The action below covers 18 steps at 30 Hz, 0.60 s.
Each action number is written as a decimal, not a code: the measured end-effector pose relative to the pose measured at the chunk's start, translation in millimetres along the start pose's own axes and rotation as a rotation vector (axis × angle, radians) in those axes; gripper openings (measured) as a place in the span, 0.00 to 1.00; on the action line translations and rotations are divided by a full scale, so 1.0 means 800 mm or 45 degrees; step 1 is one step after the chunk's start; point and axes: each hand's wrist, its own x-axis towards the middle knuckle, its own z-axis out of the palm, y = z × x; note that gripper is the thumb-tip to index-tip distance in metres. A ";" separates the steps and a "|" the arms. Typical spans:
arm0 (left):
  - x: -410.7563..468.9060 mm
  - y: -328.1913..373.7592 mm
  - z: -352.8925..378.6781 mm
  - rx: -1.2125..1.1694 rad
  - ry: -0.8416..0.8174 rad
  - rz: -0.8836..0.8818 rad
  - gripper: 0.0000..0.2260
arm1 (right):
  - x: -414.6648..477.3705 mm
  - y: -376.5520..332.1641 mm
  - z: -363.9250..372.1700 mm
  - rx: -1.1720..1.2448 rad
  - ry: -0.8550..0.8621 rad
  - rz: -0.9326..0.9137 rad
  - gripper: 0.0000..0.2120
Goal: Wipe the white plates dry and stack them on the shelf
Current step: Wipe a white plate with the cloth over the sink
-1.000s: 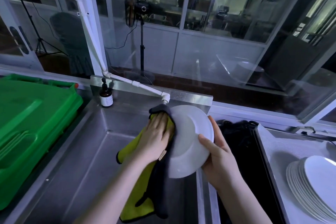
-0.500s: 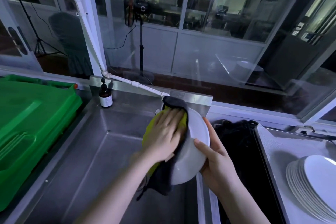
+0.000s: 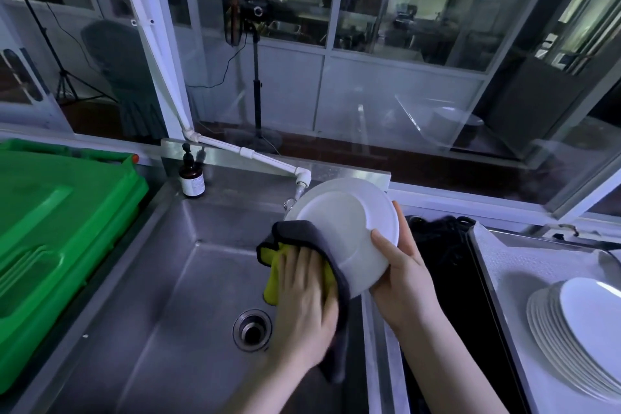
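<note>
Green bin at left; steel sink at centre; stack of white plates on the bench at right. Over the sink, a tilted white plate, rim clamped in the grip of the right hand; left hand, fingers straight, presses a grey-and-yellow cloth against its lower edge.

The sink is brushed stainless steel, dull with soft reflections. The plate looks like smooth glazed white ceramic, as does the stack of plates. The cloth is soft, matt fabric, grey outside, yellow inside. The green crate is glossy moulded plastic.
</note>
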 end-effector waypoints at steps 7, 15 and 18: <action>0.041 0.012 -0.013 0.151 -0.066 0.228 0.18 | -0.012 0.001 0.012 -0.041 -0.097 -0.060 0.26; 0.068 -0.044 0.004 -0.009 -0.395 -0.015 0.31 | -0.025 0.015 -0.005 -0.196 -0.044 -0.003 0.31; 0.053 -0.081 0.010 -0.074 -0.546 -0.284 0.20 | -0.029 0.015 -0.012 -0.242 -0.019 -0.005 0.31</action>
